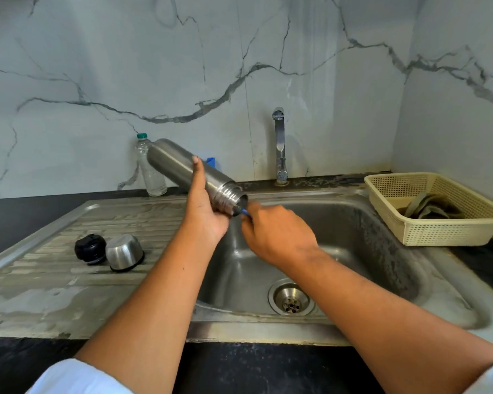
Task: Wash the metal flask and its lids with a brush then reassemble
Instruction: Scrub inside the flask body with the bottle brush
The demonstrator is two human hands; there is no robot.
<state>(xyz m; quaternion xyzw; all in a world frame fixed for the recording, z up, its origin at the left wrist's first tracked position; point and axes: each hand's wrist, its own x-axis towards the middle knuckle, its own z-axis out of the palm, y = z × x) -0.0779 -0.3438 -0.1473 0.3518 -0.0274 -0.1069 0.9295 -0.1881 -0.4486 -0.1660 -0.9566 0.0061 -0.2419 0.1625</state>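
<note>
Flask (182, 166) is in the air over the left edge of the sink (353, 251), tilted: base up and to the left, open threaded mouth down and to the right. Left hand (205, 211) grips it just above the threads, with the thumb lying along the body and the fingers wrapped round the far side, mostly hidden. Right hand (279, 237) is right at the mouth, fingers curled round a blue brush (244, 212) handle. Only a short bit of the handle shows between the hand and the flask rim; the brush head can't be seen, so I can't tell how far in it sits. Both lids are off and sit on the ribbed draining board (69, 280) left of the bowl: black stopper lid (89, 248) and steel cup lid (124, 251), side by side and touching or nearly so, the cup mouth down and leaning slightly. Tap (279, 143) stands behind the bowl; no water visible from it. Drain (289, 301) is open at the bottom of the bowl. Clear plastic bottle (154, 177) with a green cap stands upright against the marble wall, behind the flask base. Cream plastic basket (439, 231) sits on the dark table (17, 217) at the right of the sink, with a grey-green cloth (430, 207) bunched inside it.
</note>
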